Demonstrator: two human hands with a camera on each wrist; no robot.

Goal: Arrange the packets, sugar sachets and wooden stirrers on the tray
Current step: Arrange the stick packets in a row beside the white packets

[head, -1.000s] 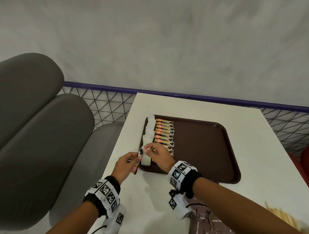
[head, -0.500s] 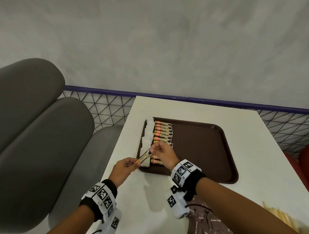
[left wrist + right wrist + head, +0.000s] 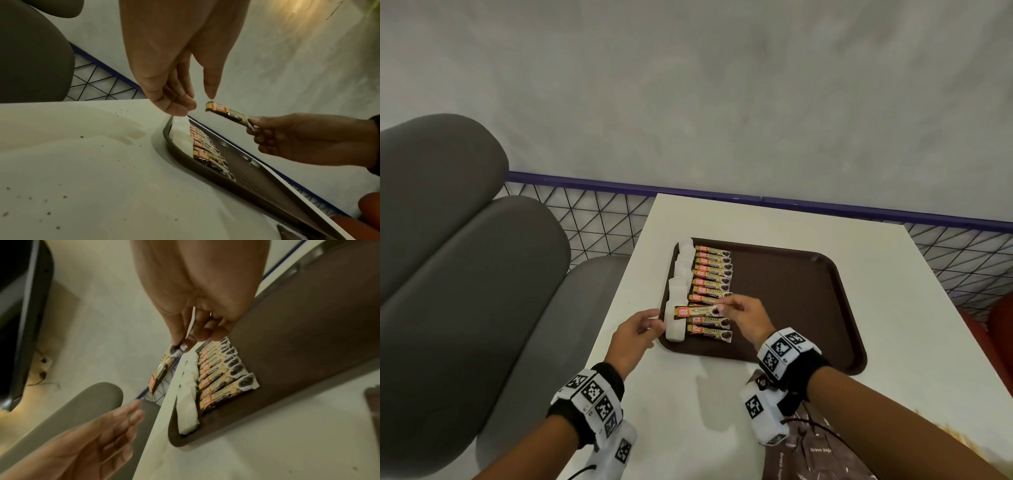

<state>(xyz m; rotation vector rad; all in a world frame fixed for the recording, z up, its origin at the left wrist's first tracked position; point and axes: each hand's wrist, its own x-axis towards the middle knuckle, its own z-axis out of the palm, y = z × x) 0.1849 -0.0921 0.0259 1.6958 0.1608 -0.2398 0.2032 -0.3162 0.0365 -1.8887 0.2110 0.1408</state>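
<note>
My right hand (image 3: 726, 307) pinches one gold-and-black coffee packet (image 3: 693, 311) by its dark end and holds it level above the near left part of the brown tray (image 3: 808, 308). The same packet (image 3: 228, 114) hangs clear of the tray in the left wrist view, and the packet (image 3: 164, 368) is seen end-on from the right wrist. My left hand (image 3: 650, 323) is empty with relaxed fingers, just left of the tray rim. A column of matching packets (image 3: 712, 287) lies on the tray beside a row of white sachets (image 3: 681, 291).
The tray sits on a white table (image 3: 688, 404). Brown sugar sachets (image 3: 811, 452) lie on the table under my right forearm, with wooden stirrers (image 3: 962, 442) at the near right edge. Grey padded seats (image 3: 465, 274) and a wire fence (image 3: 592, 219) lie left of the table.
The packet passed from both hands to the right hand alone. My left hand let go and drew back left; the right hand turned the packet level over the tray.
</note>
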